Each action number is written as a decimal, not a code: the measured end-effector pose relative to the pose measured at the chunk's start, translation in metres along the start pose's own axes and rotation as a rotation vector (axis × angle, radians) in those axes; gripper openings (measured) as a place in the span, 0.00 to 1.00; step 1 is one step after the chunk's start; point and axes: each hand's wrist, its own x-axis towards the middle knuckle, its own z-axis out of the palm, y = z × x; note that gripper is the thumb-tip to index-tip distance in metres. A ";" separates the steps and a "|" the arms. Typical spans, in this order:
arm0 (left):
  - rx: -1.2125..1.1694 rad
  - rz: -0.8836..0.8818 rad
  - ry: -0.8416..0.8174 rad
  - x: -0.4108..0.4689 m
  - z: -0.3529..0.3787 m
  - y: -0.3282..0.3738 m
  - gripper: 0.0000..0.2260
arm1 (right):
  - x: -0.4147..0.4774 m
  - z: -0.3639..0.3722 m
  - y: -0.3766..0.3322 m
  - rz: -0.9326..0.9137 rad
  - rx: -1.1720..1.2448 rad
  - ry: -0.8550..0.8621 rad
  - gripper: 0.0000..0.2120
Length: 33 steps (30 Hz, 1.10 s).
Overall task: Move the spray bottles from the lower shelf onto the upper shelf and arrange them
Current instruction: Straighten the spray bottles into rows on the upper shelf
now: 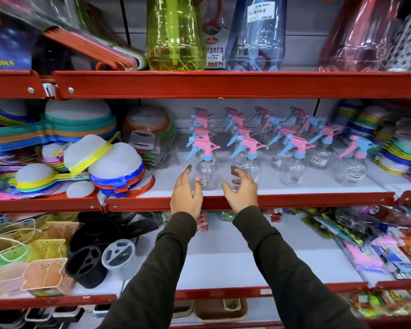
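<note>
Several clear spray bottles with pink and blue trigger heads stand in rows on the white upper shelf point(259, 188). The front-left spray bottle point(205, 167) stands near the shelf's red front lip. My left hand point(186, 193) sits just left of it, fingers spread, fingertips close to the bottle's base. My right hand point(242, 186) is just right of that bottle, fingers curled and apart, in front of the second-row bottle point(247, 160). Neither hand holds anything. The lower shelf point(223, 262) under my arms shows a bare white stretch with no spray bottles in sight.
Stacked coloured strainers point(81, 160) crowd the shelf's left, stacked plastic rings point(399, 143) its right. Baskets and black cups point(88, 255) sit lower left, packets point(377, 245) lower right. Big green point(173, 34), blue and pink bottles stand on the top shelf.
</note>
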 end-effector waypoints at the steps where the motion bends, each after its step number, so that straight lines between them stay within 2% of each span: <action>1: -0.035 0.025 0.057 -0.005 0.004 0.003 0.21 | 0.000 -0.006 0.003 -0.006 0.018 0.044 0.22; 4: -0.089 0.120 0.117 -0.014 0.022 0.016 0.18 | 0.001 -0.026 0.012 -0.015 0.045 0.139 0.19; 7: -0.125 0.167 0.070 -0.021 0.043 0.034 0.17 | 0.007 -0.044 0.023 0.020 0.048 0.159 0.19; 10: -0.149 0.162 -0.065 -0.019 0.062 0.056 0.17 | 0.020 -0.058 0.033 0.058 0.037 0.117 0.22; 13: -0.036 0.086 -0.277 -0.009 0.076 0.074 0.25 | 0.035 -0.068 0.037 0.110 0.001 0.014 0.25; 17: 0.004 -0.056 -0.384 0.005 0.088 0.084 0.28 | 0.052 -0.075 0.040 0.141 -0.016 -0.117 0.28; 22: -0.055 -0.147 -0.406 0.014 0.099 0.082 0.28 | 0.057 -0.079 0.041 0.157 0.070 -0.196 0.26; 30: -0.076 -0.147 -0.398 0.011 0.105 0.082 0.29 | 0.059 -0.083 0.047 0.144 0.110 -0.193 0.25; 33: -0.084 -0.150 -0.392 0.012 0.105 0.082 0.34 | 0.057 -0.083 0.048 0.146 0.106 -0.184 0.26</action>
